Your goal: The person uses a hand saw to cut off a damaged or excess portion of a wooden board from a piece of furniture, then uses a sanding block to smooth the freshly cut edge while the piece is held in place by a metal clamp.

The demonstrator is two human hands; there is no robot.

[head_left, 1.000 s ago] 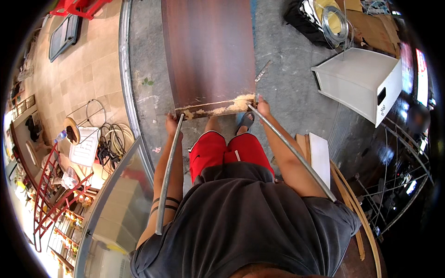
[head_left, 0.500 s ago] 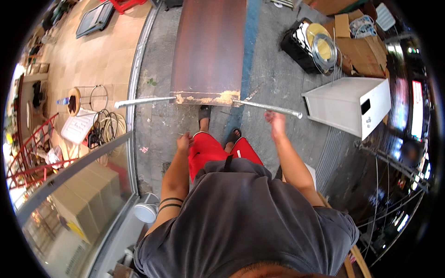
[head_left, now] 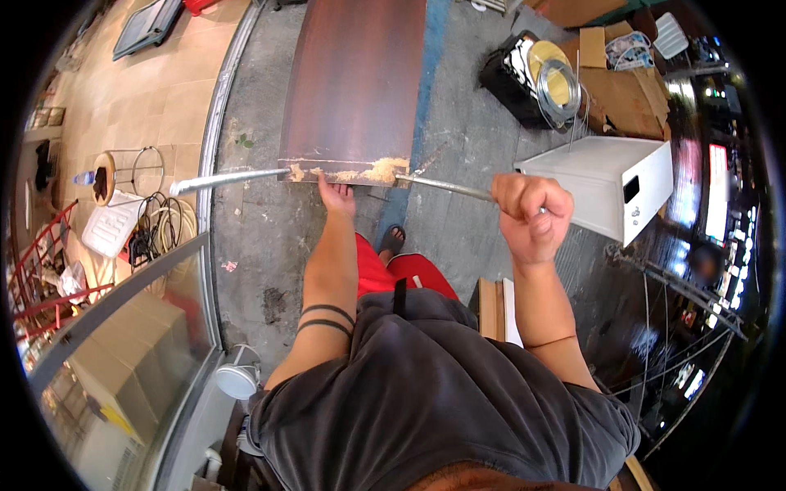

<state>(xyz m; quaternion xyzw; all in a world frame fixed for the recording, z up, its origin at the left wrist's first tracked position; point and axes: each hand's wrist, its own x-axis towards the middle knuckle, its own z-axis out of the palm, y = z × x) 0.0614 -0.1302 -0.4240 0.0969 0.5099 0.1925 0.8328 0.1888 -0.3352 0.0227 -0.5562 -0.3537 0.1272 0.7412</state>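
A long brown panel (head_left: 352, 82), its near edge chipped to pale wood, extends ahead of me. A metal rod sticks out from each end of that edge: the left rod (head_left: 229, 178) and the right rod (head_left: 446, 185), both lying roughly sideways. My left hand (head_left: 337, 196) is at the edge between them, thumb up and fingers partly hidden, gripping it from below. Raised closer to the camera, my right hand (head_left: 534, 214) is closed round the outer end of the right rod, hiding most of that end.
Right stand a white metal cabinet (head_left: 598, 176), a black bin (head_left: 514, 86) with coiled wire and cardboard boxes (head_left: 630, 106). Left are a glass-panel frame (head_left: 123, 303), coiled hoses (head_left: 160, 221) and a stool (head_left: 104, 177). A white bucket (head_left: 236, 378) sits near my left elbow.
The rods have swung from alongside my arms to sideways. Both hands left the panel's corners; my left hand moved to mid-edge, my right hand rose onto the right rod's end.
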